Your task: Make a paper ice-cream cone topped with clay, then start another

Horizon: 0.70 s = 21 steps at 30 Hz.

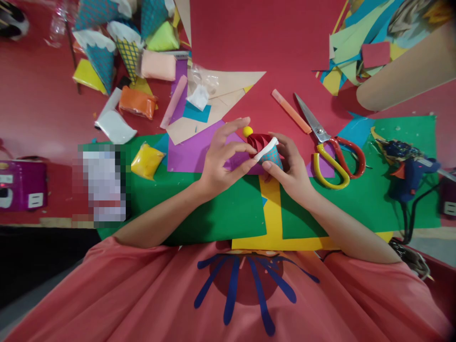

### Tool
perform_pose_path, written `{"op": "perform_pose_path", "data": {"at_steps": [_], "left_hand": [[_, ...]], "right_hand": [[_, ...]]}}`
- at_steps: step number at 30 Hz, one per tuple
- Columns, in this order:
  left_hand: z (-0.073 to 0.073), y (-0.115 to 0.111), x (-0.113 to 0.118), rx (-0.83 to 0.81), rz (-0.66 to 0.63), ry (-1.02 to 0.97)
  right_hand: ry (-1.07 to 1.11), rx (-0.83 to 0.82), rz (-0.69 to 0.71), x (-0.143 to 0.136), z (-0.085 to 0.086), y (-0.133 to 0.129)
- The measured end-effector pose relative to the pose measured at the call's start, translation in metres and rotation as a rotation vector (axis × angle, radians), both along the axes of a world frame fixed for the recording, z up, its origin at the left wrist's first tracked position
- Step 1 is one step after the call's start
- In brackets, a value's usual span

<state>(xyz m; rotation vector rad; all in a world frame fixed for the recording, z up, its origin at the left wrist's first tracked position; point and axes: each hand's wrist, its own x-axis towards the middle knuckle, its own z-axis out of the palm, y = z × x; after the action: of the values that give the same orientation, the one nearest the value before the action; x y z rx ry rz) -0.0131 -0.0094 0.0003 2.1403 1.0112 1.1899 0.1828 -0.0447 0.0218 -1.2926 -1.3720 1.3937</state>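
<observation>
A small paper cone [271,156], blue-green with a criss-cross pattern, sits in my right hand [294,171], its fingers and thumb wrapped round it. White clay rings the cone's rim, and folded red paper [262,142] rises from inside. My left hand [228,159] touches the white rim with its thumb and fingertips. A yellow ball [248,131] is by my left index fingertip at the top of the red paper; whether the finger presses it is unclear.
Red-and-yellow-handled scissors [320,135] and an orange stick [291,111] lie to the right. A blue glue gun [409,175] rests farther right. Clay packets, such as the yellow one [147,160], and several patterned cones [98,57] are at the left. A brown tube [406,71] lies upper right.
</observation>
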Motion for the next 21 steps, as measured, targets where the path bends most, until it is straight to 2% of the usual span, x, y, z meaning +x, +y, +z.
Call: {"op": "perform_pose_path", "data": {"at_steps": [4,13,18,21], "left_hand": [[-0.001,-0.0004,-0.0005,-0.018,-0.003,0.015],[-0.0027,0.002,-0.0014,-0.077,-0.076,-0.061],[-0.0007,-0.001,0.0026,-0.087,-0.01,-0.112],[0.0003,-0.0015,0.0043,-0.02,0.019,-0.104]], "right_hand": [[-0.048,0.08,-0.021,-0.0006,-0.0041,-0.0011],[-0.116,0.12,-0.01,-0.0013,-0.0038,-0.0021],[-0.128,0.129,-0.016,-0.0012,-0.0035,-0.0019],[-0.149,0.143,-0.018,-0.0016,-0.0029,-0.0021]]}}
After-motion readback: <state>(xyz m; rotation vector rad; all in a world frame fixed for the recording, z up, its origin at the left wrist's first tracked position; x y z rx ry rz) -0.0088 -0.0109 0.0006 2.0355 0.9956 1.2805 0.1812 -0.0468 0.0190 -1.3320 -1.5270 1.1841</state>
